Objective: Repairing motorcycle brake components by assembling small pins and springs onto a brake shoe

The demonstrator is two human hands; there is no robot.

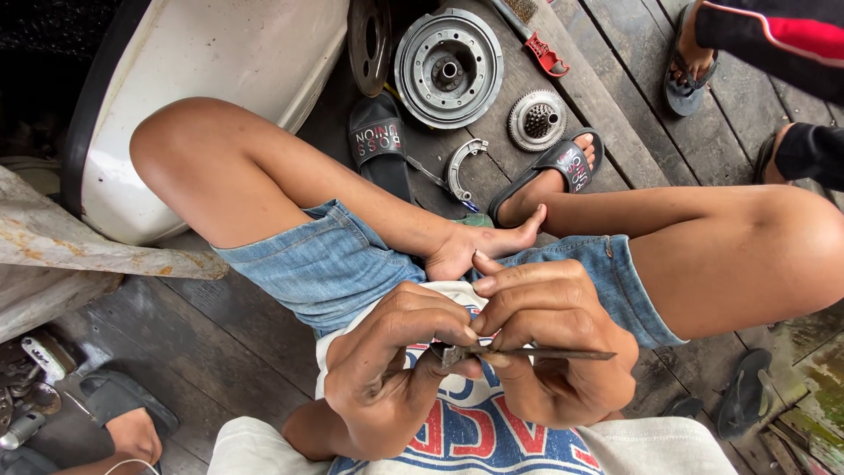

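- Left hand (pixel 391 374) and right hand (pixel 549 347) pinch a thin, flat metal blade (pixel 536 354) between clamped fingertips.
- Far behind, a round ribbed steel drum (pixel 448 68) lies on weathered wooden planks (pixel 615 53).

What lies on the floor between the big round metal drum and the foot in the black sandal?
In the head view, a small toothed metal hub lies between the drum and the sandalled foot, on the dark floor planks.

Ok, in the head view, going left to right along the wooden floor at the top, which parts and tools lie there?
Dark disc standing on edge → large round metal drum → curved brake shoe → small toothed gear part → red-handled tool → another person's sandalled foot.
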